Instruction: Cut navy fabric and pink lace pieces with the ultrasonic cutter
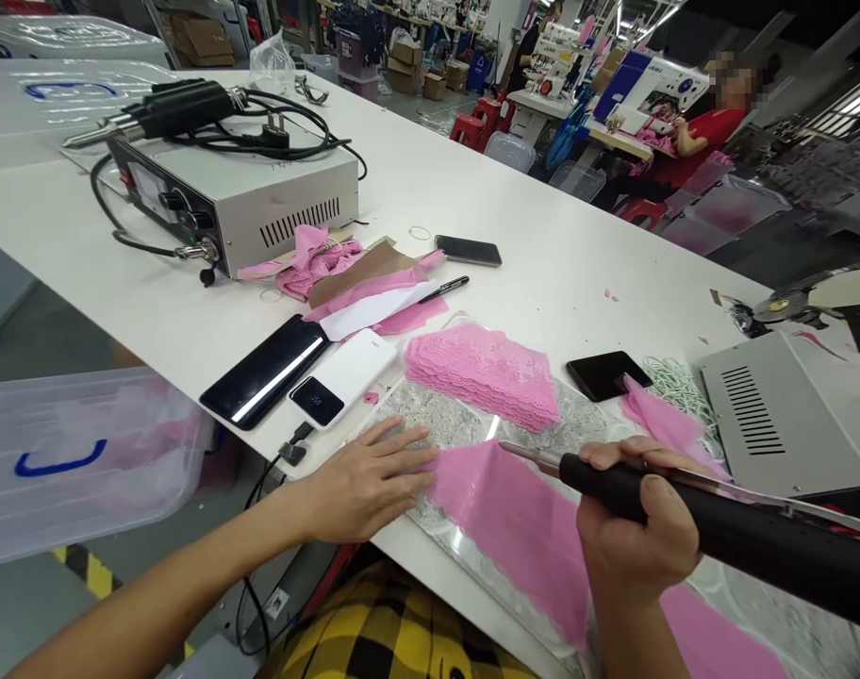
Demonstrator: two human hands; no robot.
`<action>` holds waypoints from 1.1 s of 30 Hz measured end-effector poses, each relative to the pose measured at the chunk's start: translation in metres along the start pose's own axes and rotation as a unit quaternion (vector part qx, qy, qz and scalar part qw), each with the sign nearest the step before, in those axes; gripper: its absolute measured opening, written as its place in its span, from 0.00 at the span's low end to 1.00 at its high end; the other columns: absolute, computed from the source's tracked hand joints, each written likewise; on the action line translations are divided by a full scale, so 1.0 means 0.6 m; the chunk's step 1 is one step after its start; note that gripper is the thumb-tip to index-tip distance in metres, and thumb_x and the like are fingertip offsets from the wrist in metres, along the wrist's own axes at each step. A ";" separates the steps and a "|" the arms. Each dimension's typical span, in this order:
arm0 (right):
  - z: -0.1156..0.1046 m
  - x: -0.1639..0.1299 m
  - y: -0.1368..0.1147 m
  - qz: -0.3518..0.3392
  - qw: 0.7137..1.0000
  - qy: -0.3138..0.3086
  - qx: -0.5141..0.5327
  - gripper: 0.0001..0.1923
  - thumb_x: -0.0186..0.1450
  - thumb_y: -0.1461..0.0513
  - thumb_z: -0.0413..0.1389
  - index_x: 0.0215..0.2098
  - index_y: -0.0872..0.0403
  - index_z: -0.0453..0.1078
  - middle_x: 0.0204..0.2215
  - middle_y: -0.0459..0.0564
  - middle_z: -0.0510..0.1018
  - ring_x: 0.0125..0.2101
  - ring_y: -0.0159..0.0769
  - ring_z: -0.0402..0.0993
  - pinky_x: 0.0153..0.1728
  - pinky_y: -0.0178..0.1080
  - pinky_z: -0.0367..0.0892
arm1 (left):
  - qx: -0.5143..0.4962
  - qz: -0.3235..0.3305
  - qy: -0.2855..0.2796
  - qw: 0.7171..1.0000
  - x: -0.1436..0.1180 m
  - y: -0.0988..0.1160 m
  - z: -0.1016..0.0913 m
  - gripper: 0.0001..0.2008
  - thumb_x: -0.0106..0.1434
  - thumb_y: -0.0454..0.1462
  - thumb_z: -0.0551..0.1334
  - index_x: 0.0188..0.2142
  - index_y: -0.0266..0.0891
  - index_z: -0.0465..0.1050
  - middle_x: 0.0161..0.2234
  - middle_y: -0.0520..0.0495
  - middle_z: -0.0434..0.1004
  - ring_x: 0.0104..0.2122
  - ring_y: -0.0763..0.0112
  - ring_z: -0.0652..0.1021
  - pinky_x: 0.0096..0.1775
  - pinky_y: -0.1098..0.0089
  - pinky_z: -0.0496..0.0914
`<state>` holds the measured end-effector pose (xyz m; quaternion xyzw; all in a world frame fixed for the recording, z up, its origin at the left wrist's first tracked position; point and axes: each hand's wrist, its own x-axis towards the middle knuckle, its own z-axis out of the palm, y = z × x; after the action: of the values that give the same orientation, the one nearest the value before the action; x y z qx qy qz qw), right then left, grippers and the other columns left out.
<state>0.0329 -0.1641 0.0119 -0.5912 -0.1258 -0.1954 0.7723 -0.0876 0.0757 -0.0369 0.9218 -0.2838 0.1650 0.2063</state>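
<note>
My right hand point(638, 523) is wrapped round the black handle of a handheld ultrasonic welder point(748, 538). Its thin metal tip meets the top edge of a pink fabric piece point(511, 528). A long metal strip lies along the handle beneath my fingers. My left hand point(373, 481) lies flat with fingers outstretched, the fingertips on the left edge of that fabric. Under the fabric is a clear, marbled-looking board point(437, 420). Just beyond it on the board sits a stack of pink lace pieces point(483, 372). More pink fabric point(713, 632) shows below my right wrist.
A grey generator box point(289, 203) with another black welder point(182, 108) stands at the back left; a second grey box point(762, 405) is at right. Phones point(606, 375), a white power bank point(345, 377) and a marker point(444, 289) lie about. A co-worker point(709, 141) sits at a sewing machine.
</note>
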 end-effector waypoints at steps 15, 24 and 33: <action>0.006 -0.001 0.007 0.015 1.000 -0.001 0.000 0.06 0.51 0.62 0.55 0.29 0.52 0.66 0.29 0.42 0.70 0.22 0.32 0.68 0.30 0.43 0.67 | -0.003 0.004 0.010 1.000 -0.001 -0.001 0.002 0.16 0.67 0.35 0.58 0.53 0.38 0.70 0.56 0.44 0.72 0.64 0.60 0.61 0.66 0.53 0.51; 0.005 0.000 0.007 -0.002 1.000 -0.010 -0.018 0.04 0.53 0.63 0.54 0.29 0.53 0.65 0.29 0.43 0.70 0.24 0.33 0.69 0.32 0.45 0.68 | 0.005 0.003 0.014 1.000 -0.002 -0.001 0.005 0.14 0.68 0.36 0.57 0.52 0.38 0.72 0.56 0.44 0.73 0.63 0.59 0.64 0.66 0.53 0.53; 0.014 -0.011 0.003 0.017 0.999 -0.031 0.006 0.06 0.53 0.62 0.54 0.30 0.53 0.66 0.29 0.43 0.69 0.23 0.32 0.68 0.30 0.43 0.67 | -0.006 0.004 0.019 1.000 -0.002 0.000 0.003 0.14 0.68 0.36 0.57 0.52 0.38 0.72 0.56 0.43 0.73 0.64 0.59 0.62 0.65 0.54 0.53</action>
<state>0.0284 -0.1548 0.0097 -0.5944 -0.1411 -0.1634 0.7746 -0.0881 0.0752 -0.0391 0.9161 -0.2843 0.1819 0.2164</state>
